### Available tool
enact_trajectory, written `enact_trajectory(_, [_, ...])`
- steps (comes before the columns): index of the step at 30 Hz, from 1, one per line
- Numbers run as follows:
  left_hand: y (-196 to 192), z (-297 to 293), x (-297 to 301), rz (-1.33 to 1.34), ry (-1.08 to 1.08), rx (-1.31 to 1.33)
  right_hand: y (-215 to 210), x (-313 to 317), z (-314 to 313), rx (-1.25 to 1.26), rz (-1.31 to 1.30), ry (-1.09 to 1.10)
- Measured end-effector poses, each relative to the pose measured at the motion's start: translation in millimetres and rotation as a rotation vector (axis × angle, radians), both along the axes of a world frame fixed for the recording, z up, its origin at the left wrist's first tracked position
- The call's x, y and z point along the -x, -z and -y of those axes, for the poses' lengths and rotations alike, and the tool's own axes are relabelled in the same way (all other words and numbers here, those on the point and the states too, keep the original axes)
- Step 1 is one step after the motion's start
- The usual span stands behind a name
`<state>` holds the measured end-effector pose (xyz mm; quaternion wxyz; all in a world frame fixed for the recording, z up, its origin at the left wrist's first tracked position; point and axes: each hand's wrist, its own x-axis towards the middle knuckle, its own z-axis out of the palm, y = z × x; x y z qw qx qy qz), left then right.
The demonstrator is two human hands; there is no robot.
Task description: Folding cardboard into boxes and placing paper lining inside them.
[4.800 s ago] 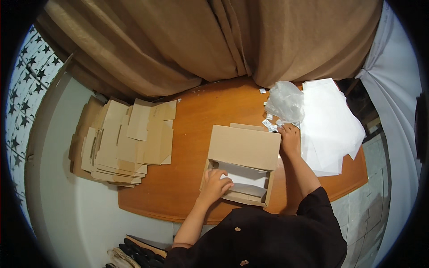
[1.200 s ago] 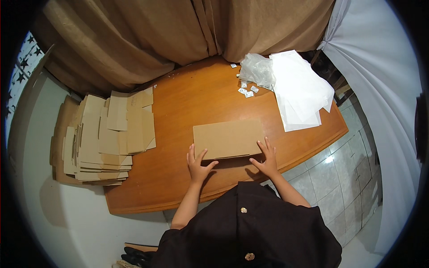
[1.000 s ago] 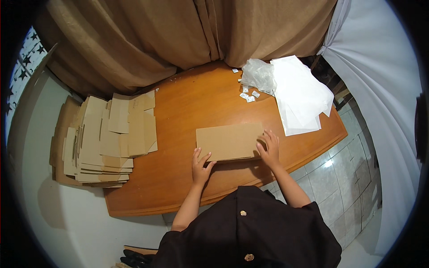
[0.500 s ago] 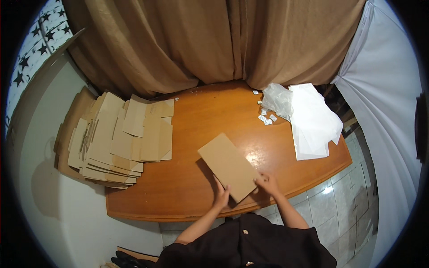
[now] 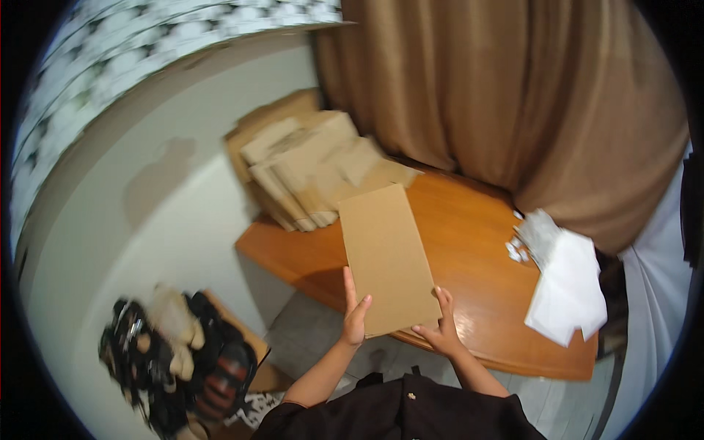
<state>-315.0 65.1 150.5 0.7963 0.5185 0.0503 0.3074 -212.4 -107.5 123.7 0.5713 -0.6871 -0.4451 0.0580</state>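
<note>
A flat-faced brown cardboard box (image 5: 389, 260) is held up in front of me, above the near part of the wooden table. My left hand (image 5: 355, 314) grips its lower left side, thumb on the near face. On the lower right corner, my right hand (image 5: 443, 326) holds it with the fingers along the edge and the thumb near the bottom. How deep the box is and whether anything is inside cannot be seen. Beyond its upper left corner lies a pile of folded cardboard (image 5: 315, 161), somewhat blurred.
The wooden table (image 5: 484, 293) has a curved front edge. White sheets (image 5: 568, 286), a clear plastic bag (image 5: 539, 231) and several small white packets (image 5: 515, 251) lie on its right. A brown curtain (image 5: 484, 95) hangs behind. Shoes and dark items (image 5: 183, 352) are heaped at lower left.
My view has swung left, bringing the heap at lower left into sight. Both hands have raised the cardboard box off the table side and turned it more upright, closer to the folded pile in the picture.
</note>
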Motion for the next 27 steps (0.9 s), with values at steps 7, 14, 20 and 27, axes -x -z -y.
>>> enact_trajectory(7, [-41,34,193,0.163,-0.317,-0.509,-18,133,-28,-0.315,-0.171,-0.497])
enact_trajectory(14, [-98,98,372,-0.137,-0.849,-0.912,-112,281,-41,-0.244,-0.489,-1.011])
enact_trajectory(20, [-138,127,493,-0.090,-1.121,-1.089,-147,388,-57,-0.288,-0.298,-1.305])
enact_trajectory(27, [-225,132,683,-0.114,-1.210,-1.321,-234,567,-116,-0.636,0.104,-1.455])
